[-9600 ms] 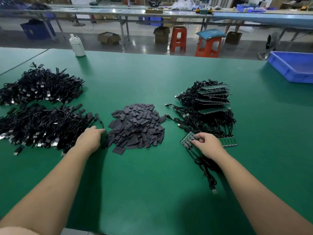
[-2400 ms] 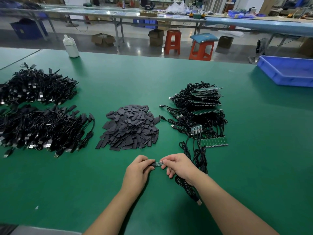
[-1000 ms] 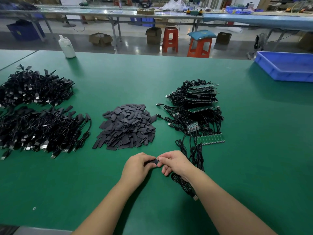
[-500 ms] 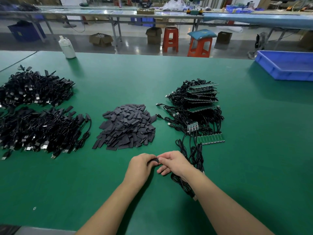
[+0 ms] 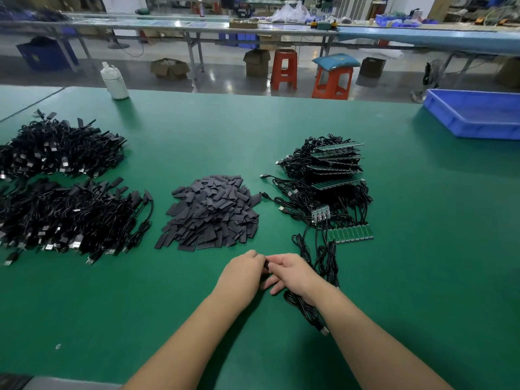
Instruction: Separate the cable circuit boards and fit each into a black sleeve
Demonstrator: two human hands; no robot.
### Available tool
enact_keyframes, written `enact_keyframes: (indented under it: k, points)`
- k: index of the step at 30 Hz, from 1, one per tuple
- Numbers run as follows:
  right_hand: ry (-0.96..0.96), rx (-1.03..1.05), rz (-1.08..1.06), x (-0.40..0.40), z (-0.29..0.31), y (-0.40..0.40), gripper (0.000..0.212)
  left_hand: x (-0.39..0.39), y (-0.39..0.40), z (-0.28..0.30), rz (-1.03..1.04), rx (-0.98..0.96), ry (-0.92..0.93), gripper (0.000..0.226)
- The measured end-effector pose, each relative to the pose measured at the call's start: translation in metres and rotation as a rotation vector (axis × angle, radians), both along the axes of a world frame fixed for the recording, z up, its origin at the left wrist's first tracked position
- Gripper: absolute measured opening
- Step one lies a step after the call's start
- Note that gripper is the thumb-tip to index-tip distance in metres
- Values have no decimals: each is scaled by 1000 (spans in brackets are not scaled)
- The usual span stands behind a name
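Note:
My left hand (image 5: 244, 270) and my right hand (image 5: 292, 273) meet at the table's near middle, fingertips pressed together on a small black sleeve (image 5: 266, 265). The board inside it is hidden by my fingers. Its black cable (image 5: 305, 308) runs under my right wrist. Behind my hands lies a pile of flat black sleeves (image 5: 212, 213). To the right, a green strip of joined boards (image 5: 350, 235) and a small board cluster (image 5: 320, 213) lie in front of stacked board strips with cables (image 5: 329, 164).
Two heaps of black cables (image 5: 64, 209) fill the table's left side. A white bottle (image 5: 114, 81) stands at the far edge. A blue tray (image 5: 475, 114) sits at the far right. Stools and benches stand beyond the green table (image 5: 422, 249).
The green board seen between my fingers earlier is now covered. My hands have closed tighter together over the sleeve and barely shifted.

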State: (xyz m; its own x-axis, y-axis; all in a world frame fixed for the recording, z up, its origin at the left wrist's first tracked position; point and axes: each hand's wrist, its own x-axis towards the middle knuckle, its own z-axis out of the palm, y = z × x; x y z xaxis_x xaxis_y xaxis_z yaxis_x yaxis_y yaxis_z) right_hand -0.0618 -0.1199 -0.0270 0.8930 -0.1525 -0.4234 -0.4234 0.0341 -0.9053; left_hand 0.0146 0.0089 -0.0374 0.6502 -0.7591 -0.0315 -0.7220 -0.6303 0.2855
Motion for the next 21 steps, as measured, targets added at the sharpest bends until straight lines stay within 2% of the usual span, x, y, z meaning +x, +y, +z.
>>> enact_keyframes:
  k: [2, 4, 6, 7, 9, 11, 13, 17, 21]
  points:
    - [-15, -4, 7, 0, 1, 1, 32, 1, -1, 4, -49, 27, -43, 26]
    - [-22, 2, 0, 0, 2, 2, 28, 1, -2, 7, -81, -4, -70, 37]
    - [-21, 16, -49, 0, 1, 1, 26, -2, -1, 8, -18, -142, -32, 59]
    - [-23, 33, -94, 1, 1, 0, 26, -6, -1, 9, 78, -266, 41, 63]
    - [-47, 102, -199, 1, 1, -2, 27, -12, 0, 9, 316, -540, 230, 55]
    - [-97, 249, -349, 3, 4, -2, 29, -16, 1, 10, 486, -648, 419, 37]
    - [-177, 435, -504, 8, 8, 0, 34, -19, 2, 10, 494, -633, 571, 20]
    - [-280, 598, -656, 23, 25, 9, 34, -29, -2, 14, 420, -664, 843, 17]
    - [-275, 617, -684, 32, 39, 14, 37, -28, -1, 18, 426, -691, 846, 17]
